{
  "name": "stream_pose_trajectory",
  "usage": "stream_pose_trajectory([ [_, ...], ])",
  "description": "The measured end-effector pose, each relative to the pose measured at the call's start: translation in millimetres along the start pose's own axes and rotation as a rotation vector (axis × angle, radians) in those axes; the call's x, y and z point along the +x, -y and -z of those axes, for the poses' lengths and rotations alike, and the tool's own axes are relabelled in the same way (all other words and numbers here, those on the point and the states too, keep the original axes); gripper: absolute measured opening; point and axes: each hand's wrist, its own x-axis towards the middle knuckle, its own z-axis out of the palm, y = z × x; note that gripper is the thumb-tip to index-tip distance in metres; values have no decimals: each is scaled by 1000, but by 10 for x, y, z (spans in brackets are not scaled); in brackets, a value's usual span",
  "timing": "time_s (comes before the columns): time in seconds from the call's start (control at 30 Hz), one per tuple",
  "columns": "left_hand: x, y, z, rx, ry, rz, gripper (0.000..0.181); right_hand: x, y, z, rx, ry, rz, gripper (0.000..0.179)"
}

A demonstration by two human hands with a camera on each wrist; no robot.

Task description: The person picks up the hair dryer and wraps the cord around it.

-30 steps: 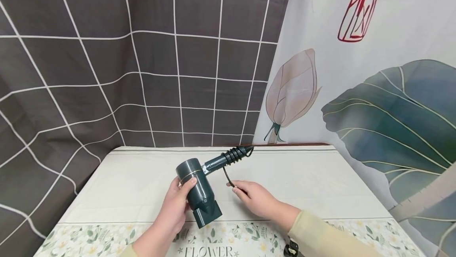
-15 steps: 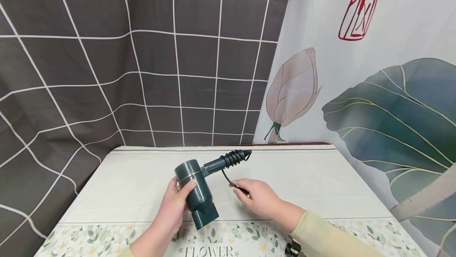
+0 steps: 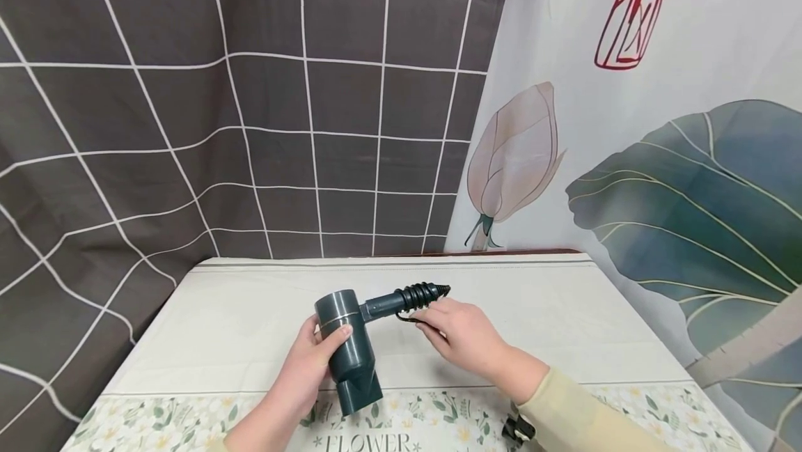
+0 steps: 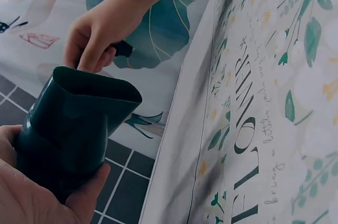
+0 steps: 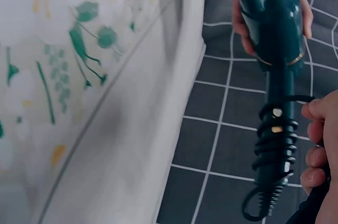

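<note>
A dark green hair dryer (image 3: 352, 358) is held above the table by my left hand (image 3: 303, 365), its fingers and thumb wrapped around the barrel. The flat nozzle (image 4: 97, 87) faces the camera in the left wrist view. Black cord (image 5: 274, 142) is wound in several turns around the handle (image 3: 380, 307), which points to the right. My right hand (image 3: 470, 337) pinches the loose stretch of cord (image 3: 409, 318) close beside the handle. A dark end piece (image 4: 124, 48) sticks out of the right hand in the left wrist view; its kind is unclear.
Beneath the hands lies a table with a white cloth (image 3: 250, 326) and a floral front band lettered "FLOWER". A dark grid curtain (image 3: 269, 104) hangs behind and to the left. A white curtain with plant prints (image 3: 564, 34) hangs at the right.
My right hand has moved up, bringing the loose cord against the handle's underside. The dryer has turned slightly, its handle now lower and more level. The left hand keeps its hold.
</note>
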Motion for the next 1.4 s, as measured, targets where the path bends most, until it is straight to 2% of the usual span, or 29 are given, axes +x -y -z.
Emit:
stream_pose_trajectory([
  [0.27, -12, 15, -32, 100, 20, 11, 97, 32, -59, 59, 10, 10, 48, 18],
  [0.5, -20, 34, -35, 103, 53, 18, 97, 50, -105, 74, 63, -8, 91, 15],
  [0.63, -38, 12, -20, 113, 78, 16, 94, 71, -167, 100, 137, 10, 77, 15],
  [0.77, -54, -19, 5, 144, 93, 22, 88, 89, -226, 133, 213, 73, 37, 18],
  [1.03, -56, -7, 81, 184, 151, 26, 78, 110, -264, 163, 380, 266, -92, 19],
  [1.2, -60, 2, 137, 180, 187, 16, 72, 138, -288, 170, 574, 349, -186, 19],
  [1.4, -77, -9, 204, 140, 259, 6, 71, 151, -299, 161, 805, 443, -285, 22],
])
